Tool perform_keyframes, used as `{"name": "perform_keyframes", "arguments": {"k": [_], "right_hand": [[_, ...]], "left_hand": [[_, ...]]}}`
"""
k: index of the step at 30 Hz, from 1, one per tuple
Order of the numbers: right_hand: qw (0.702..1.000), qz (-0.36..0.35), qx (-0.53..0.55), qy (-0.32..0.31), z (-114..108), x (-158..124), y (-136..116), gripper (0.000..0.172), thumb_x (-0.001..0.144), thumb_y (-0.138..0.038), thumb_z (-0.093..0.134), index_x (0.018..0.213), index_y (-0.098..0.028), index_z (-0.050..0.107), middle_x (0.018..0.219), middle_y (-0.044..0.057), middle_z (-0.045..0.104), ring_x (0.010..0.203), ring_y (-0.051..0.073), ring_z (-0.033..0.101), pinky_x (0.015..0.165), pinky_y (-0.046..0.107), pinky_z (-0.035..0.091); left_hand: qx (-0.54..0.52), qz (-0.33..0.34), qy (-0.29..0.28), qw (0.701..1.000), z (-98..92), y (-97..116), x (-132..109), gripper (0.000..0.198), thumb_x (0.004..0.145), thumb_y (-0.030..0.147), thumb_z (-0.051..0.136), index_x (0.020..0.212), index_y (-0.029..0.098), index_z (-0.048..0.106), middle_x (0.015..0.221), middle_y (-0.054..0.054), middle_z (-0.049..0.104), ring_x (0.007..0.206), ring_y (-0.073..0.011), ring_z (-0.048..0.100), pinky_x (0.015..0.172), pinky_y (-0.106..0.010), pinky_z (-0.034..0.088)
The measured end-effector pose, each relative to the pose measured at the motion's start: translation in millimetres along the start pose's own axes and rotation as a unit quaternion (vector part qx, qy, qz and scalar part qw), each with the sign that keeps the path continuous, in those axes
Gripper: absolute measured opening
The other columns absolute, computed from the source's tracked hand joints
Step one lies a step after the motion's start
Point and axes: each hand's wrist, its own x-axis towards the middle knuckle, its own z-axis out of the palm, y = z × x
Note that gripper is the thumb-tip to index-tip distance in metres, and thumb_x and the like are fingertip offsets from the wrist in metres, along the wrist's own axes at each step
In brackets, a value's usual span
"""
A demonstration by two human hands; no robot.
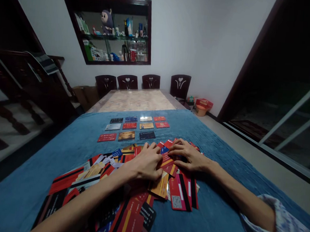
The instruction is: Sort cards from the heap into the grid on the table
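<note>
A loose heap of bank cards [130,217] in red, gold, black and blue lies overlapping across the near part of the table. Over the heap's middle, my left hand [149,162] is closed, its fingers curled down onto the cards; whatever they grip is hidden beneath. My right hand [188,154] rests on the heap's right side, fingers bent but apart from one another and touching the cards. A red card with a yellow stripe [169,162] shows between my hands. Beyond the heap, several cards lie singly in rows, among them a gold card [126,136] and a dark card [146,135].
A blue cloth [77,139] covers the near part of the long table, with the bare tabletop [140,100] behind it. Dark wooden chairs [151,81] line the far end. A wooden railing [19,97] is at left, and a glass door [289,113] at right.
</note>
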Motion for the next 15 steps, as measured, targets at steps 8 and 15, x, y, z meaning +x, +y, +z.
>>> {"name": "perform_keyframes", "arguments": {"k": [8, 15], "right_hand": [[1.000, -0.007, 0.014, 0.025, 5, 2, -2, 0.023, 0.091, -0.032, 0.060, 0.108, -0.022, 0.070, 0.110, 0.008, 0.070, 0.107, 0.024, 0.052, 0.098, 0.049, 0.042], [0.996, -0.032, -0.010, 0.085, 13, 3, 1, 0.022, 0.095, -0.028, 0.053, 0.108, -0.024, 0.071, 0.098, 0.006, 0.074, 0.100, 0.022, 0.056, 0.092, 0.047, 0.048]], "left_hand": [[0.019, 0.025, 0.009, 0.999, 1.7, -8, 0, 0.008, 0.072, 0.023, 0.056, 0.074, 0.017, 0.061, 0.082, -0.008, 0.062, 0.085, -0.0229, 0.050, 0.077, -0.036, 0.038], [0.058, 0.051, 0.023, 0.997, 1.4, -16, 2, 0.008, 0.073, 0.022, 0.055, 0.077, 0.018, 0.060, 0.080, -0.007, 0.066, 0.080, -0.0216, 0.053, 0.075, -0.036, 0.037]]}}
